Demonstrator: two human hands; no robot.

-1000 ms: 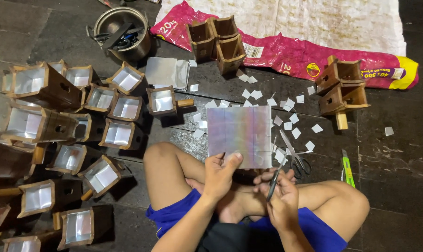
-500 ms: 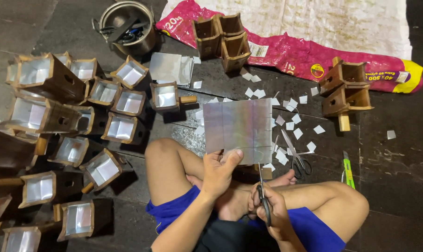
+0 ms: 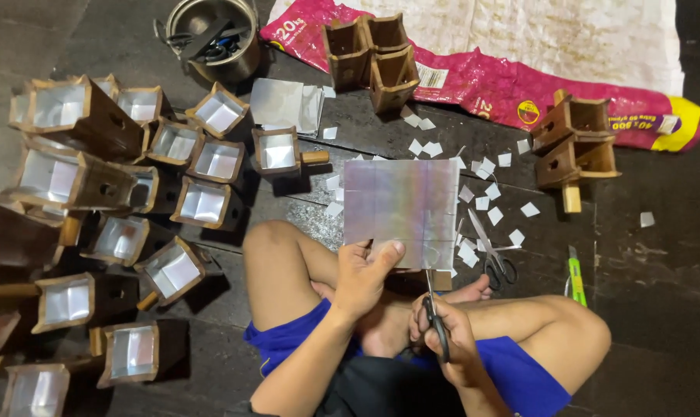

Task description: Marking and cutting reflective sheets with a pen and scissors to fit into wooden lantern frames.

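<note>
- Foil sheet [image 3: 400,212], shiny and nearly square, is held up flat in front of a person sitting cross-legged on a dark floor [image 3: 659,324]. Its face is toward the camera and its bottom edge is nearest the body. Faint grid lines cross it. It is only a little wider than tall, so its long axis runs left to right.
- Left hand [image 3: 363,276] grips the sheet's lower left edge, thumb on top and fingers closed behind.
- Right hand [image 3: 443,336] is closed around the handles of a pair of scissors [image 3: 432,305]. The blades point up and away from the body, with the tips at the sheet's bottom edge, right of centre.
- The step appears to be the start of a cut up from the bottom edge. The next move likely calls for keeping the sheet taut and running the blades straight along a grid line.
- Small cut squares [image 3: 481,181] of foil lie scattered on the floor beyond and to the right of the sheet.
- A second pair of scissors [image 3: 491,253] and a green utility knife [image 3: 575,276] lie to the right.
- Many small wooden boxes [image 3: 203,202] lined with foil crowd the left side. Unlined boxes [image 3: 369,54] sit on a pink sack [image 3: 504,85] farther off, beside a metal pot [image 3: 215,35].
</note>
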